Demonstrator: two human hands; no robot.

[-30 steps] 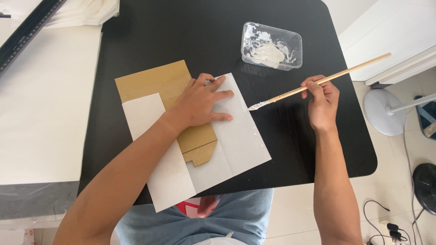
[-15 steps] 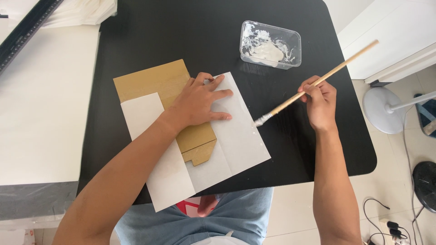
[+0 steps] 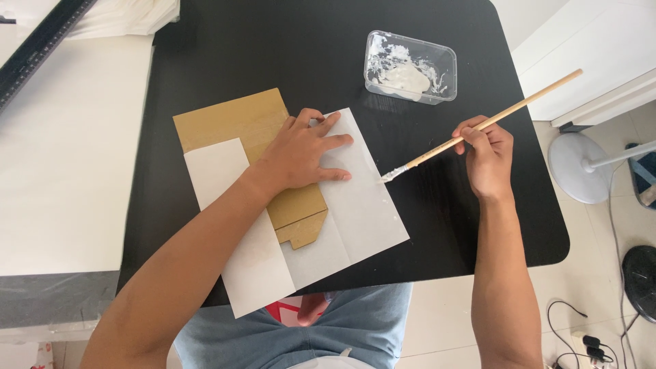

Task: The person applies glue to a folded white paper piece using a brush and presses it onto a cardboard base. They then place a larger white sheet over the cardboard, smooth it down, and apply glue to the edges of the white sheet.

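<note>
My left hand point(image 3: 301, 154) lies flat, fingers spread, on a white paper sheet point(image 3: 355, 219) and a brown cardboard piece point(image 3: 236, 123) on the black table point(image 3: 273, 55). The cardboard lies over the middle of the paper. My right hand point(image 3: 486, 156) grips a thin wooden paintbrush point(image 3: 519, 108). Its white-coated tip touches the right edge of the paper. A clear plastic tub of white paste point(image 3: 410, 67) stands beyond the brush.
A white surface point(image 3: 68, 157) adjoins the table on the left, with a dark ruler point(image 3: 41, 51) at its far corner. To the right stand a white cabinet point(image 3: 601, 48) and a fan base point(image 3: 581, 167). Cables point(image 3: 581, 335) lie on the floor.
My right hand has swung the brush tip down and left, from above the table to the paper's right edge. My left hand has stayed pressed on the paper and cardboard.
</note>
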